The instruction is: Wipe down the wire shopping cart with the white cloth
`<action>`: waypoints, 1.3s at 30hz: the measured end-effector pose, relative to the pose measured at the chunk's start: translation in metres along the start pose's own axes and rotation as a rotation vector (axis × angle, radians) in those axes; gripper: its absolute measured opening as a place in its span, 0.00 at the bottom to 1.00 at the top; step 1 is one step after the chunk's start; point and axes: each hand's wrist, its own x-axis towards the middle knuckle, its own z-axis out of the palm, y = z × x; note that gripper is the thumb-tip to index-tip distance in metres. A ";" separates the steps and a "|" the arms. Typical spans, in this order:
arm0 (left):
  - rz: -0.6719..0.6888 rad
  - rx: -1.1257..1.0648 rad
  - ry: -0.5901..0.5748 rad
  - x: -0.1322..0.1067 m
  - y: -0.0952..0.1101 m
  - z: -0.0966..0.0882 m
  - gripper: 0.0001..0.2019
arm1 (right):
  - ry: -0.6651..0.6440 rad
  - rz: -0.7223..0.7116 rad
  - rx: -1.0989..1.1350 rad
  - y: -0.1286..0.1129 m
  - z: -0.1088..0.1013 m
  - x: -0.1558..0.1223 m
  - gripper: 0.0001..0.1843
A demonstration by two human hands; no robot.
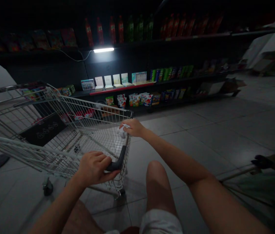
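Observation:
A wire shopping cart [54, 130] stands in front of me on the tiled floor, tilted in the view. My left hand [94, 167] is closed around the cart's black handle [117, 161] at its near end. My right hand [132, 127] is stretched forward and pressed closed on a small white cloth [123, 130] against the cart's right top rim. My bare knee [155, 169] shows below, between my arms.
Dark store shelves [152, 84] run along the back with bottles on top, boxes and packets below, lit by one strip lamp [103, 50]. Another cart's handle [256, 162] and green fabric sit at the right edge. Grey floor tiles spread to the right.

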 end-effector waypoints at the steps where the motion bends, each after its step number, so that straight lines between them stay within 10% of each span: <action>1: -0.010 -0.005 -0.021 -0.001 -0.004 0.001 0.21 | 0.003 0.043 -0.033 0.007 -0.001 0.007 0.15; 7: -0.048 -0.061 -0.104 -0.011 -0.025 0.002 0.24 | 0.024 0.186 -0.163 0.026 -0.004 0.030 0.15; 13: -0.105 -0.181 -0.287 -0.018 -0.048 -0.010 0.26 | 0.134 0.153 -0.044 -0.022 0.020 0.012 0.14; 19: -0.323 -0.213 -0.650 0.020 -0.046 -0.015 0.26 | 0.580 0.029 0.183 -0.062 0.094 -0.033 0.23; 25: -0.449 -0.219 -0.775 0.045 -0.045 -0.002 0.06 | 0.542 0.108 0.230 -0.049 0.182 -0.077 0.25; 32: -0.493 -0.161 -0.742 0.030 -0.064 0.005 0.09 | 0.948 0.626 0.400 0.006 0.132 -0.034 0.31; 39: -0.492 -0.248 -0.734 0.025 -0.076 0.008 0.14 | 0.632 0.573 0.221 -0.055 0.172 -0.008 0.33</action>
